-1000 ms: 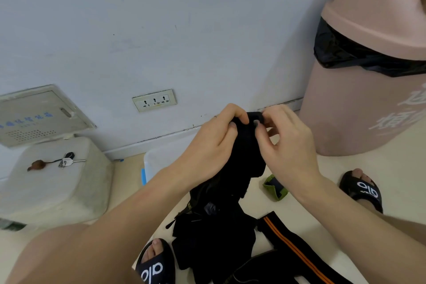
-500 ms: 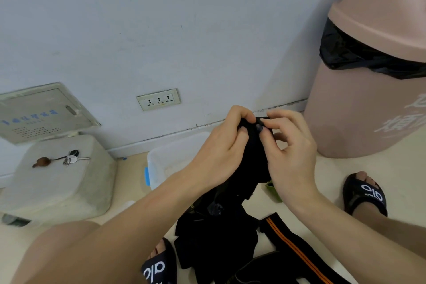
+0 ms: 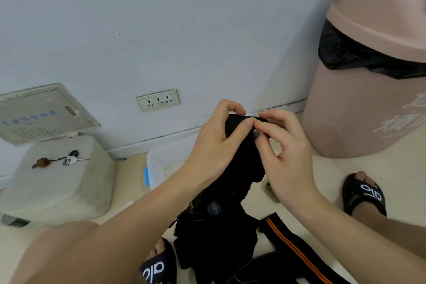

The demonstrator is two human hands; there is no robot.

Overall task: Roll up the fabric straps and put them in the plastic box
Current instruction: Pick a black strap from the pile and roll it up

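my arms cover most of the plastic box | black strap top end buried under my fingers; pile runs off bottom edge | pink bin cut off top and right; its lettering too

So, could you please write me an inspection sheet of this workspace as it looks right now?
Surface: pale floor, person seated low, a sandalled foot on each side.
Job's things: black fabric strap held up by its top end, the rest hanging to a dark pile of straps; orange-striped strap on the floor; clear plastic box behind the left forearm, contents not visible.
Clutter: keys on a pale block; small green item, partly hidden.
Hands: left hand and right hand both pinch the strap's top edge.
Cables: nothing seen.
Surroundings: wall socket, wall panel, pink bin with black liner.
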